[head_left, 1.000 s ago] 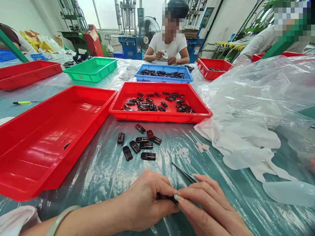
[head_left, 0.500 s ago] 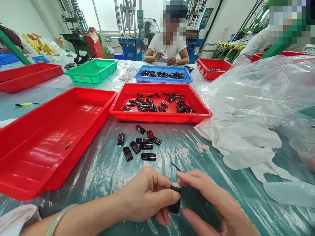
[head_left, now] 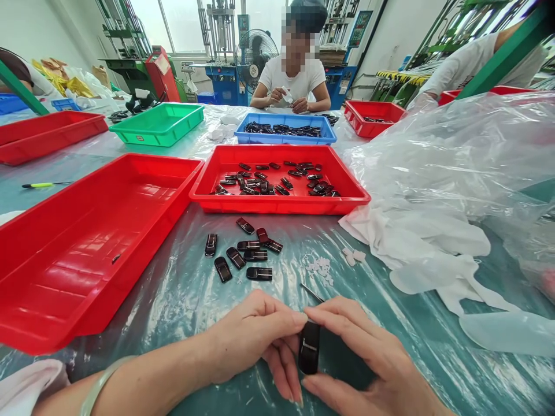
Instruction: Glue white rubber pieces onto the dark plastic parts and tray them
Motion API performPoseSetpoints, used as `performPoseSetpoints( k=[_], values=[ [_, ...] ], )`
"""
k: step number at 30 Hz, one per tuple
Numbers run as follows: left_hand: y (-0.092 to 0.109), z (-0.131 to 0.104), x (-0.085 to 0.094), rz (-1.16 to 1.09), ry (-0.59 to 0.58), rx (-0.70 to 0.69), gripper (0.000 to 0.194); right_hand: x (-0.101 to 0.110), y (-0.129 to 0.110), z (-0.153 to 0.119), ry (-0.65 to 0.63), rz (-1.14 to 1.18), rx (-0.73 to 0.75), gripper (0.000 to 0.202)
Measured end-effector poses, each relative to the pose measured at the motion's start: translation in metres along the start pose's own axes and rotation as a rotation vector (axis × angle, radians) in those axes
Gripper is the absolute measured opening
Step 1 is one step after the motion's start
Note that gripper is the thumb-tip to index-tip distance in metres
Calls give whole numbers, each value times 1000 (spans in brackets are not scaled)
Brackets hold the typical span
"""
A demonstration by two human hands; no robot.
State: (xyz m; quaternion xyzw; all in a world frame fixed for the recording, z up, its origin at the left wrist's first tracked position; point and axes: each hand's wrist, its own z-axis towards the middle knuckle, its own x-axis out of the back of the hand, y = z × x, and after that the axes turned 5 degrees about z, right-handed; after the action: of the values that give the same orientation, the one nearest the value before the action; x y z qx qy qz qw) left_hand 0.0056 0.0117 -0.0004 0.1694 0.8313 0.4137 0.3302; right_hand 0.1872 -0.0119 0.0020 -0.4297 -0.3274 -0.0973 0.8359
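A small glossy black plastic piece (head_left: 309,348) with a rounded end and a pale line across it stands between my two hands, close to the table. My left hand (head_left: 255,338) pinches it at the upper left edge with thumb and index finger, its other fingers hanging loosely below. At its top and bottom ends, the index finger and thumb of my right hand (head_left: 373,358) grip the same piece. Behind my right fingers, a thin metal-tipped tool (head_left: 311,292) lies on the table, its rear part hidden. Several similar black pieces (head_left: 259,273) lie loose farther forward.
Ahead stands a red tray (head_left: 277,205) of black pieces, with a long red tray (head_left: 143,231) to its left. White scraps (head_left: 319,268) lie near the tool. White gloves (head_left: 437,254) and clear plastic sheeting (head_left: 455,150) cover the right side. A person (head_left: 290,81) sits opposite.
The black piece has turned so its broad glossy face shows instead of its pale end. My left thumb has moved up, and my right finger and thumb have closed onto the piece.
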Motion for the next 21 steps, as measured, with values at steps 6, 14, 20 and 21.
performPoseSetpoints(
  k=[6, 14, 20, 21],
  values=[
    [5, -2, -4, 98, 24, 43, 33, -3, 2, 0, 28, -52, 127, 37],
    [-2, 0, -5, 209, 82, 40, 20, -5, 13, 0, -7, -177, 296, 34],
    [11, -10, 2, 459, 224, -118, 12, -7, 29, -9, 7, -290, 242, 61],
    [16, -16, 4, 564, 282, -187, 10, -6, 29, -9, 4, -297, 248, 63]
  ],
)
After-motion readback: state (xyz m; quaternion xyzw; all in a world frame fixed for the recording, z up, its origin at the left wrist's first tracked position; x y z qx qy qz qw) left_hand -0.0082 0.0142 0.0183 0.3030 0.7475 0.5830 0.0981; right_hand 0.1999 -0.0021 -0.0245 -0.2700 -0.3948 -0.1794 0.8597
